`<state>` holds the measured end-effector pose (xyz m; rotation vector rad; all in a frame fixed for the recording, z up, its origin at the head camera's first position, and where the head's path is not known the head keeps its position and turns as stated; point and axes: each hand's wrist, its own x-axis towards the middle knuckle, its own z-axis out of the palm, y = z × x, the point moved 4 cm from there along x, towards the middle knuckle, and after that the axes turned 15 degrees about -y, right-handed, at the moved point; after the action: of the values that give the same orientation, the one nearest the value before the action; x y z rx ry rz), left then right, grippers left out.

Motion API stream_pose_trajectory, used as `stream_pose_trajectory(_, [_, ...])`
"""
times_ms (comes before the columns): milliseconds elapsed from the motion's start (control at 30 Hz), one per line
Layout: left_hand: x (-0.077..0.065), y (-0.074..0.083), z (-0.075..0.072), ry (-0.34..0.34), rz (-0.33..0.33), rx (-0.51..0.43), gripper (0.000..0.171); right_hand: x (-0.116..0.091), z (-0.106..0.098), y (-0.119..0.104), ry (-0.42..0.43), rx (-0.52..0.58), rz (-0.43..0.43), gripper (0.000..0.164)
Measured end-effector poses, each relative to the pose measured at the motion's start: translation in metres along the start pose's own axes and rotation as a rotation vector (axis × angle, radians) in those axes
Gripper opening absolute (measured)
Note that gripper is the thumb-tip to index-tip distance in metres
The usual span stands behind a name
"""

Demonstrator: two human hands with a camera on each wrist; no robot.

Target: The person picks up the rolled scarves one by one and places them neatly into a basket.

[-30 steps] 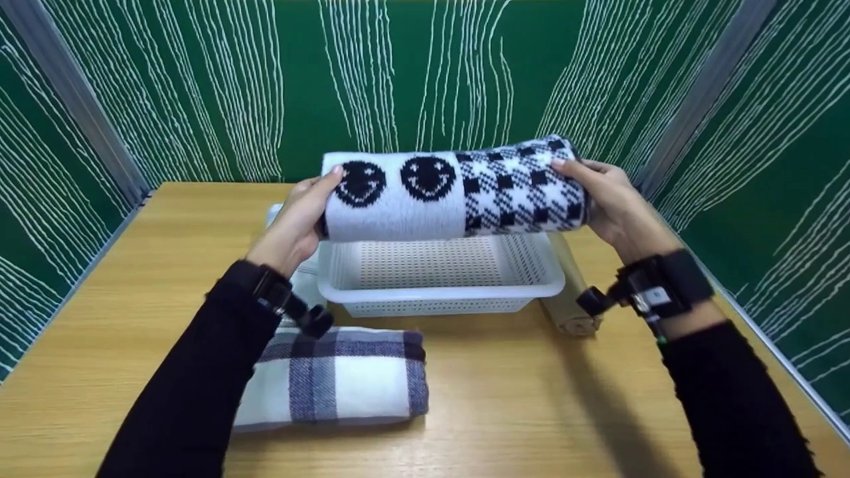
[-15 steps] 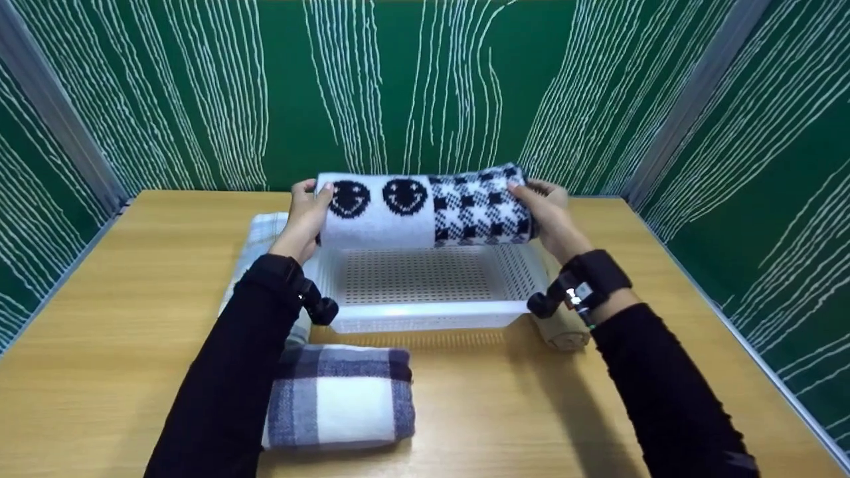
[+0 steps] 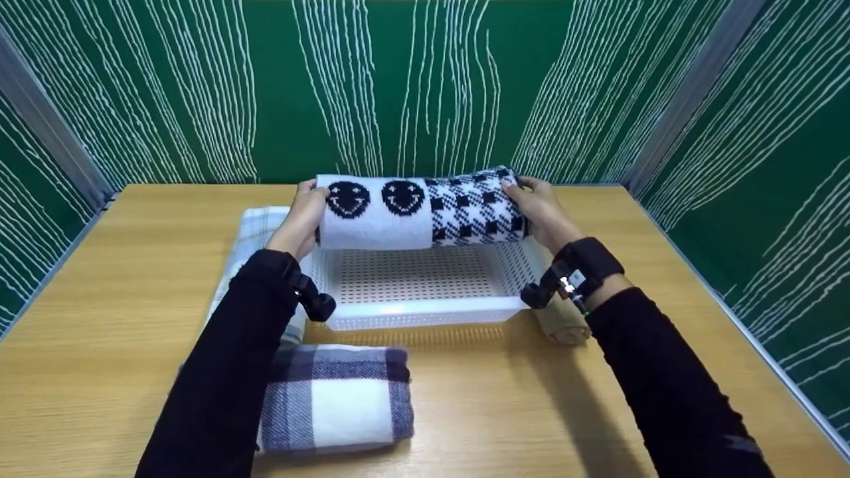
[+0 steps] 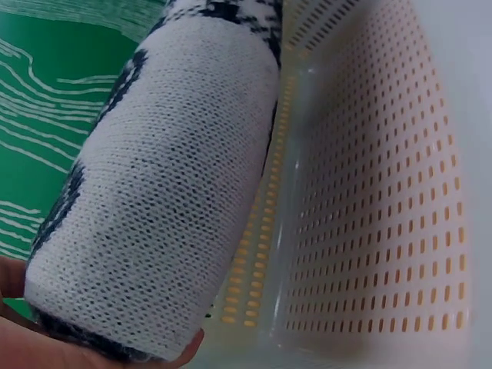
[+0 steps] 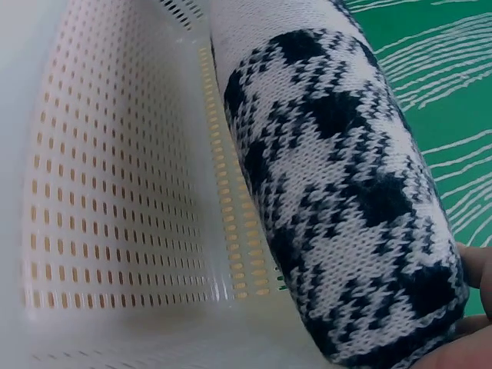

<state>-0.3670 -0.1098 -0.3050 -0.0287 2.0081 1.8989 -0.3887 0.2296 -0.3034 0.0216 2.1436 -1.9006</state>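
Note:
A rolled knit scarf [image 3: 375, 229], white with black smiley faces on one half and black-and-white houndstooth on the other, lies level across the far side of a white perforated plastic basket [image 3: 425, 309]. My left hand [image 3: 305, 216] grips its smiley end, thumb in front. At the houndstooth end my right hand [image 3: 541, 212] holds on the same way. In the left wrist view the scarf [image 4: 169, 154] runs along the inside of the basket's long far wall, over the slotted floor. The right wrist view has the patterned half of the scarf [image 5: 338, 177] beside the bare basket floor [image 5: 123, 177].
A plaid blanket roll [image 3: 352, 411] in white and dark blue lies in front of the basket on the wooden table [image 3: 478, 411]. Left of the basket is a pale checked cloth roll [image 3: 255, 229], to its right a beige roll [image 3: 563, 325]. Green walls [image 3: 292, 99] stand behind.
Both hands have lowered the knit scarf and carried it away from me, toward the far side of the basket. In the last half second it has barely moved. Both grips stay the same.

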Motion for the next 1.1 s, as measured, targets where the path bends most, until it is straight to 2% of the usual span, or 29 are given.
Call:
stream_pose_trajectory(233, [0.006, 0.001, -0.002, -0.007, 0.011, -0.040, 0.057, 0.007, 0.007, -0.003, -0.075, -0.106, 0.035, 0.056])
stream_pose_trajectory(367, [0.008, -0.001, -0.001, -0.006, 0.000, -0.011, 0.056, 0.010, 0.012, -0.002, -0.117, -0.090, 0.059, 0.056])
stream_pose_trajectory(667, [0.016, -0.005, 0.005, -0.057, -0.108, 0.107, 0.058, 0.014, 0.016, -0.002, -0.169, -0.090, 0.120, 0.062])
stream_pose_trajectory(867, [0.018, -0.008, 0.004, -0.083, -0.174, 0.165, 0.057, 0.015, 0.020, 0.002, -0.258, -0.121, 0.118, 0.068])
stream_pose_trajectory(967, [0.020, -0.011, 0.005, -0.091, -0.184, 0.130, 0.057, 0.015, 0.021, 0.006, -0.285, -0.133, 0.129, 0.070])
stream_pose_trajectory(1100, [0.024, -0.016, 0.006, -0.082, -0.187, -0.001, 0.056, 0.016, 0.021, 0.011, -0.303, -0.169, 0.178, 0.073])
